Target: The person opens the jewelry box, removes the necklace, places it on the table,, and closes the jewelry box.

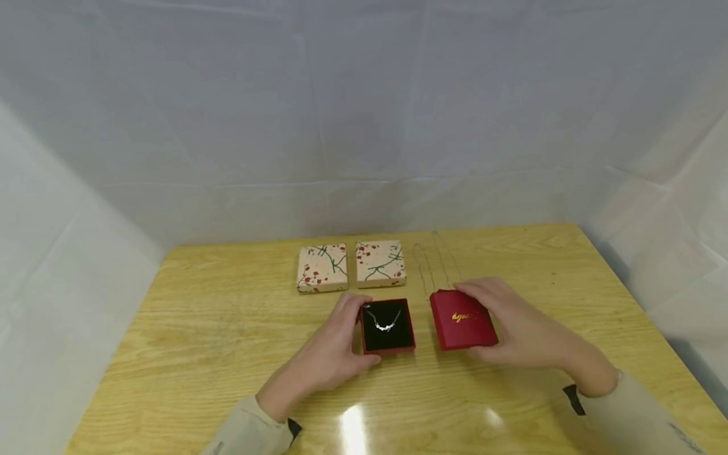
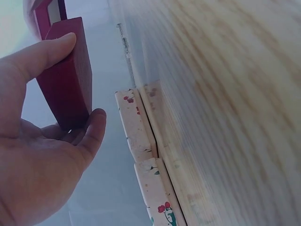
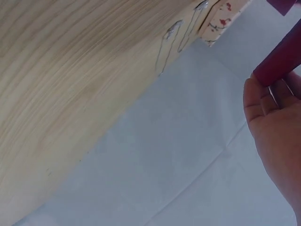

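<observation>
Necklace (image 1: 385, 327) inside, the unlidded red box (image 1: 398, 350) is pinched by the left hand (image 1: 335, 347) well in from the table's (image 1: 199, 328) edges, the right hand (image 1: 523, 332) grips its lid (image 1: 463, 328), and two chains (image 3: 172, 31) lie unboxed toward the far edge.

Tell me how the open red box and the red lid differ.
The red box shows a black lining with a silvery necklace, while the red lid shows a top with gold lettering. The left hand grips the red box; the right hand grips the red lid. Both are red and squarish.
</observation>
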`<state>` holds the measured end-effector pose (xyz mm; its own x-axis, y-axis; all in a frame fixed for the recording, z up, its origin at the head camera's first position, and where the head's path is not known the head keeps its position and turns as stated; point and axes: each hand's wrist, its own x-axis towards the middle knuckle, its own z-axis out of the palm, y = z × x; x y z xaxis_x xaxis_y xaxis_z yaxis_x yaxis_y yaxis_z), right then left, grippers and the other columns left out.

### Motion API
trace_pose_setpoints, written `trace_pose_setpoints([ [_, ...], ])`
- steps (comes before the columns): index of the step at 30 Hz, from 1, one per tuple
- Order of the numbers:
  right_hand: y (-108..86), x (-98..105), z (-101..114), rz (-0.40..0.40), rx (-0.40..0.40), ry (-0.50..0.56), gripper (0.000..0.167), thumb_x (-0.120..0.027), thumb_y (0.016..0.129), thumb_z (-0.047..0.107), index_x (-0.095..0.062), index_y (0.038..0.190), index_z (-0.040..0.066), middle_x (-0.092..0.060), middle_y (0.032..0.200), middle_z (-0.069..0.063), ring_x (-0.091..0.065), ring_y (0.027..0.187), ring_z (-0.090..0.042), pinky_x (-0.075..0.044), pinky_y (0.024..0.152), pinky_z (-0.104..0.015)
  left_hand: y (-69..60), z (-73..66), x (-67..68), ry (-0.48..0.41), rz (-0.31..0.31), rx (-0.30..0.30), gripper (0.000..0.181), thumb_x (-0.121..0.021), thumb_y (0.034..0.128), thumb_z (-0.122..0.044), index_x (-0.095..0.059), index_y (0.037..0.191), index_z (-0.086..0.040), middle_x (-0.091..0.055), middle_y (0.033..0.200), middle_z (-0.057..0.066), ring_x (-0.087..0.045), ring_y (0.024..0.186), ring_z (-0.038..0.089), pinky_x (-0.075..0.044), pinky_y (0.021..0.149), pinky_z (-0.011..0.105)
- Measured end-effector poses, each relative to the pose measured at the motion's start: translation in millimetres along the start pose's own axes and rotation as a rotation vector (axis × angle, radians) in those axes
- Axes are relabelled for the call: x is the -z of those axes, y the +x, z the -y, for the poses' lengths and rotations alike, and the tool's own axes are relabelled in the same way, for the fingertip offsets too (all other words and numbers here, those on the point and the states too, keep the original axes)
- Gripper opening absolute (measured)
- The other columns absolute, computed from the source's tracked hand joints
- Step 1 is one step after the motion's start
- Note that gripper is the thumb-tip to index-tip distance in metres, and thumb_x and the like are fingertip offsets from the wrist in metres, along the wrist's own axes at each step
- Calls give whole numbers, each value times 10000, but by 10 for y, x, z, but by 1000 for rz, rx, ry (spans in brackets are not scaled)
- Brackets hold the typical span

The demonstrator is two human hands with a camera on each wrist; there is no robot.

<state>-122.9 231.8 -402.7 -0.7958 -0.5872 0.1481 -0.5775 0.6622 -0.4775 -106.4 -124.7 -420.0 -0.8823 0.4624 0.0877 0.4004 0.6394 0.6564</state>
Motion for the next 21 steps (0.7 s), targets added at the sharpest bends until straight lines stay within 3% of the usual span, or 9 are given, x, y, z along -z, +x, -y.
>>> trace_pose_setpoints([
  [12, -236, 140, -239, 35, -19, -59, 947, -955, 739, 224, -482, 1551, 112, -486, 1525, -7, -443, 1368, -236, -555, 1003, -481, -4, 0, -6, -12, -8, 3, 1005, -957, 792, -257, -375, 1581, -40, -435, 1531, 72, -492, 1404, 269, -384, 1204, 445],
  [21, -407, 161, -486, 64, -46, -48, 895, -977, 742, 279, -519, 1501, 154, -539, 1430, 47, -476, 1267, -176, -559, 939, -382, -7, 14, -12, -5, 1, 4, 1004, -958, 791, -269, -380, 1582, -50, -441, 1521, 57, -504, 1387, 250, -393, 1198, 441],
])
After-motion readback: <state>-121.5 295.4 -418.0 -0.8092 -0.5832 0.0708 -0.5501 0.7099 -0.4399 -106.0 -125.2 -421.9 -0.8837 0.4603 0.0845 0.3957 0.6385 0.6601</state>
